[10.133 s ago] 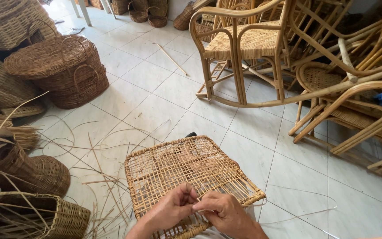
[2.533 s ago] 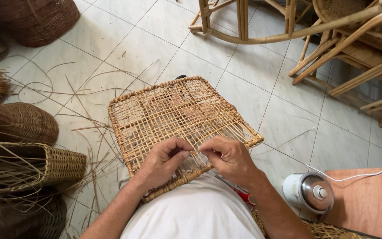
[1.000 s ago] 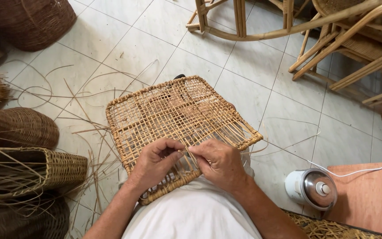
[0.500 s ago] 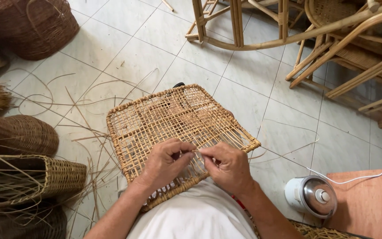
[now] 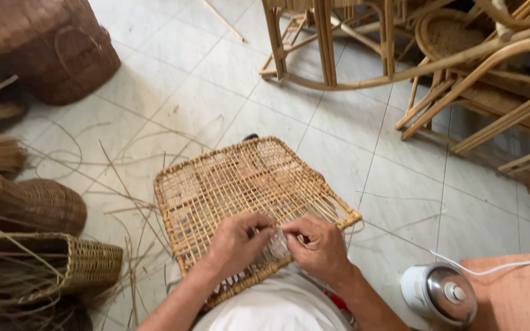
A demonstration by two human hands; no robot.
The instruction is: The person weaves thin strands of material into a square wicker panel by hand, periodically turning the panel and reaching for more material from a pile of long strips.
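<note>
A flat woven rattan panel (image 5: 240, 190) with an open grid weave rests on my lap and juts out over the tiled floor. My left hand (image 5: 235, 244) lies on its near edge, fingers pinched on a thin rattan strand (image 5: 275, 232). My right hand (image 5: 320, 246) sits close beside it, fingertips pinching the same strand where the two hands meet. Both hands work at the panel's near middle, and they hide the weave under them.
Dark wicker baskets (image 5: 38, 49) and a lighter rectangular basket (image 5: 62, 263) stand at the left, with loose rattan strands (image 5: 124, 184) strewn on the floor. Rattan chair frames (image 5: 437, 67) fill the upper right. A small round metal-lidded appliance (image 5: 440, 294) with a white cord sits at lower right.
The view has tilted up slightly, so the panel and my hands sit lower in frame. My hands stay together at the panel's near edge with only small finger movement.
</note>
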